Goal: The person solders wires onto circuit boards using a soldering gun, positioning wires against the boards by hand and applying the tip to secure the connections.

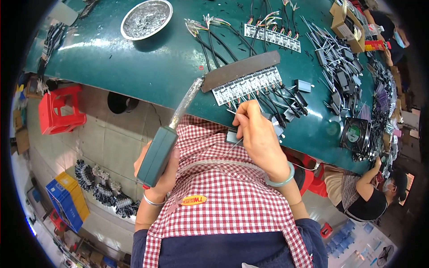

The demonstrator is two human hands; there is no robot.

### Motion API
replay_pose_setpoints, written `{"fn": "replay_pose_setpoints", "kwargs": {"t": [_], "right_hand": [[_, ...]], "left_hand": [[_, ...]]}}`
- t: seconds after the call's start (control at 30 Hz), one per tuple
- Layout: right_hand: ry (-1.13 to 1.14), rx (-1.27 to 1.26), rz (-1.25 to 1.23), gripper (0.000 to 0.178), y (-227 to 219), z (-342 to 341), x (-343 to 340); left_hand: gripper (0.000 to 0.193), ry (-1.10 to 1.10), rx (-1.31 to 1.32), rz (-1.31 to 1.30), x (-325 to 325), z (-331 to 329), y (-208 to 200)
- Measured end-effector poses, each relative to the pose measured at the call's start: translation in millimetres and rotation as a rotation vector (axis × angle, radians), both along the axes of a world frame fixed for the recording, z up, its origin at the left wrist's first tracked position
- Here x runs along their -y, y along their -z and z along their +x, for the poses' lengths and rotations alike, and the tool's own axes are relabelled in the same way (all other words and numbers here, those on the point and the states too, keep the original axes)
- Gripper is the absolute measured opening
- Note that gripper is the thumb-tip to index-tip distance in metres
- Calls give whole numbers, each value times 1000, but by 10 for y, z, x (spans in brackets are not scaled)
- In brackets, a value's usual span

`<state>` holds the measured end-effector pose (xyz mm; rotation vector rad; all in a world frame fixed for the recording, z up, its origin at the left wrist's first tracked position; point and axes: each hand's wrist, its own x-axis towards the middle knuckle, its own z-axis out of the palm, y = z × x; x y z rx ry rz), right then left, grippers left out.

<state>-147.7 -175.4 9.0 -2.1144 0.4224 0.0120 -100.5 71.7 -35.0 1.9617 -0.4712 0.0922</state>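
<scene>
My left hand (168, 175) is wrapped round the dark green handle of a soldering iron (156, 157). Its long metal barrel points up toward the table edge, tip by the left end of a brown bar (241, 70). This bar lies along a strip of white circuit boards (248, 85) with wires along its near side. Just below the strip, my right hand (260, 136) is closed in a pinch on a thin wire (234, 146). What its fingertips touch is partly hidden. A small grey box (233, 136) shows beside that hand, at the table edge.
A metal bowl (147, 20) stands at the far left of the green table. Behind lies another board strip (272, 37) with cables. Box-ended leads (342, 67) and a fan (356, 134) are at the right. A red stool (62, 109) stands left; a co-worker (371, 192) sits right.
</scene>
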Motion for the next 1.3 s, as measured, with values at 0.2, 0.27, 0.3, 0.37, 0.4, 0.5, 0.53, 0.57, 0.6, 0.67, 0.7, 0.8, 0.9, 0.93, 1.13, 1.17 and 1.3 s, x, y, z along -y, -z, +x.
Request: {"fn": "replay_pose_setpoints", "kwargs": {"t": [0.2, 0.27, 0.3, 0.37, 0.4, 0.5, 0.53, 0.57, 0.6, 0.67, 0.7, 0.8, 0.9, 0.93, 1.13, 1.17, 1.3], "right_hand": [[-24, 361, -456, 15, 47, 23, -47], [-6, 420, -421, 17, 208, 18, 16], [-16, 425, -419, 17, 273, 42, 31], [-75, 423, -593, 17, 334, 86, 37], [-70, 411, -649, 15, 317, 113, 14], [-104, 366, -713, 12, 306, 174, -7], [-104, 365, -715, 12, 291, 172, -18], [-83, 313, -710, 11, 274, 157, -33], [-61, 259, -705, 10, 250, 134, -44], [-19, 193, -624, 9, 105, 89, -75], [24, 127, -542, 8, 10, 68, -95], [18, 219, -376, 8, -143, -4, -138], [11, 311, -357, 11, 58, 26, -139], [38, 279, -451, 12, 150, 50, -141], [57, 253, -549, 12, 256, 69, -168], [53, 249, -571, 12, 250, 81, -166], [21, 220, -665, 13, 258, 110, -170]], "left_hand": [[23, -2, -85, 34, -172, -108, 105], [23, -2, -99, 27, -171, -102, 96], [22, 10, -64, 16, -132, -77, 91], [22, 12, -28, 4, -75, -32, 44], [22, 32, 5, 14, -56, -9, -6], [22, 28, 19, 12, -74, -46, 16], [22, 8, -1, 3, -89, -73, 45], [22, 7, -1, 0, -117, -101, 72], [21, 6, -54, 7, -154, -126, 98], [21, 3, -107, 13, -190, -153, 118], [21, 8, -99, 25, -200, -151, 123], [22, 31, -71, 65, -217, -150, 117], [23, 86, 8, 90, -140, -78, -29], [24, 120, 64, 88, -103, -49, -90], [24, 195, 0, 31, -70, -70, -121], [24, 197, -2, 32, -63, -73, -125], [23, 199, 16, 47, -40, -91, -84]]}}
